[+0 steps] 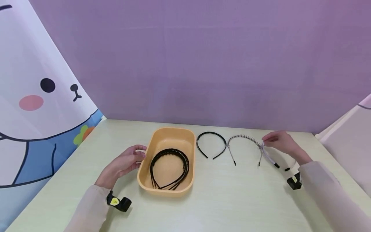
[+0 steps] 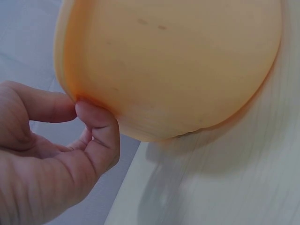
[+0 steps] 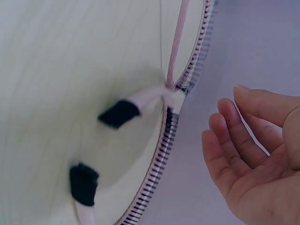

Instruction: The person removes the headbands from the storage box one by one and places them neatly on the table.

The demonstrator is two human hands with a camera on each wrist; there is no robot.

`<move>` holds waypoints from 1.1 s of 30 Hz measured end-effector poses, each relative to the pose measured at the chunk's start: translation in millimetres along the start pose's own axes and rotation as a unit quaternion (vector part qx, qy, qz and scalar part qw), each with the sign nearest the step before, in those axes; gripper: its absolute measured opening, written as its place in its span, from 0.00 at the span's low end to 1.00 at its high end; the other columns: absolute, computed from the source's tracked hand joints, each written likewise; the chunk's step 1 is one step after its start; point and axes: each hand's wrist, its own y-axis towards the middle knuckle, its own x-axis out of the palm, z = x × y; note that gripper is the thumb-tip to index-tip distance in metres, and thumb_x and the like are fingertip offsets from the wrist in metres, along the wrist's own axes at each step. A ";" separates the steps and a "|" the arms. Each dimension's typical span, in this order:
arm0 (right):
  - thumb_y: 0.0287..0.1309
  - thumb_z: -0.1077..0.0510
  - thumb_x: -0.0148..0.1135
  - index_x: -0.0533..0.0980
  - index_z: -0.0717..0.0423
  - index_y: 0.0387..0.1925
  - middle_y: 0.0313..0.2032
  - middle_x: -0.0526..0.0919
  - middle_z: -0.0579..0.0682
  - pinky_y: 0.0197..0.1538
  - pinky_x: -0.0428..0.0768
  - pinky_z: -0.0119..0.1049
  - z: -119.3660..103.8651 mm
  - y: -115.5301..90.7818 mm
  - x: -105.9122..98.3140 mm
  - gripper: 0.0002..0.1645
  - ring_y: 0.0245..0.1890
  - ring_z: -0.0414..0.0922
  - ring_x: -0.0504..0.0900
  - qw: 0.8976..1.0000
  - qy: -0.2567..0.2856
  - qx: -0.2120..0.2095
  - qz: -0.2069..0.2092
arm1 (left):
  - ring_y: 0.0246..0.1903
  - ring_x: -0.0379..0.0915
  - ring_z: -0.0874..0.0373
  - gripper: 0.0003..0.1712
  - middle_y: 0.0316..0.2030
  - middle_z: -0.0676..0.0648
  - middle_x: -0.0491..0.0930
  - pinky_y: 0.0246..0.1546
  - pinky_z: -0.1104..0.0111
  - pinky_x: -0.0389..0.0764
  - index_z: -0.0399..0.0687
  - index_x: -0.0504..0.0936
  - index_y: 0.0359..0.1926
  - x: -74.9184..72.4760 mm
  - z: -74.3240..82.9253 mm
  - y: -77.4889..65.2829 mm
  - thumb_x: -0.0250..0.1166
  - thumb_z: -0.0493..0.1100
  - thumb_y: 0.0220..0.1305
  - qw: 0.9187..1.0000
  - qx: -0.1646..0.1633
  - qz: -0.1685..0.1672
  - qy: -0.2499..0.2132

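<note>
My left hand (image 1: 127, 161) is at the left side of a yellow-orange plastic tub (image 1: 143, 180). In the left wrist view, its thumb and finger pinch the rim of the tub (image 2: 168, 61). Several thin black headbands (image 1: 185, 158) lie together inside. On the right, my right hand (image 1: 279, 141) is beside a pale headband with black tips (image 1: 269, 157), which meets a silvery toothed headband (image 1: 246, 137). The right wrist view shows loosely bent fingers (image 3: 229, 112) with nothing between them, apart from the toothed headband (image 3: 159, 161) and the pale one's black tips (image 3: 84, 183).
A black toothed headband (image 1: 212, 132) lies between the tub and the silvery headband. The pale tabletop (image 1: 226, 199) ends at a purple backdrop (image 1: 203, 64). A cartoon-printed cloth (image 1: 34, 129) hangs on the left.
</note>
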 end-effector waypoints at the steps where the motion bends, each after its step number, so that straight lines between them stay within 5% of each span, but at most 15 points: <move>1: 0.55 0.66 0.63 0.79 0.71 0.43 0.38 0.84 0.64 0.38 0.77 0.25 -2.1 0.1 1.2 0.14 0.32 0.28 0.78 1.000 0.000 -0.003 -0.002 | 0.35 0.75 0.62 0.26 0.39 0.47 0.75 0.33 0.72 0.78 0.27 0.52 0.62 -0.1 -0.1 -0.1 0.47 0.31 0.67 1.000 0.000 0.000 -0.001; 19: 0.55 0.69 0.62 0.77 0.70 0.46 0.41 0.83 0.64 0.39 0.78 0.27 -38.4 1.7 22.4 0.15 0.37 0.42 0.81 0.998 0.035 -0.012 -0.050 | 0.33 0.74 0.63 0.26 0.36 0.48 0.75 0.31 0.73 0.77 0.26 0.52 0.62 0.3 -0.4 -1.0 0.47 0.30 0.66 1.000 -0.005 0.005 -0.007; 33: 0.51 0.73 0.60 0.79 0.68 0.41 0.37 0.84 0.63 0.41 0.78 0.29 -66.9 7.5 30.0 0.13 0.37 0.46 0.81 0.997 0.030 -0.062 -0.033 | 0.34 0.75 0.62 0.25 0.38 0.47 0.75 0.33 0.73 0.78 0.26 0.52 0.62 0.5 0.1 -0.3 0.46 0.31 0.67 1.000 -0.002 0.002 -0.003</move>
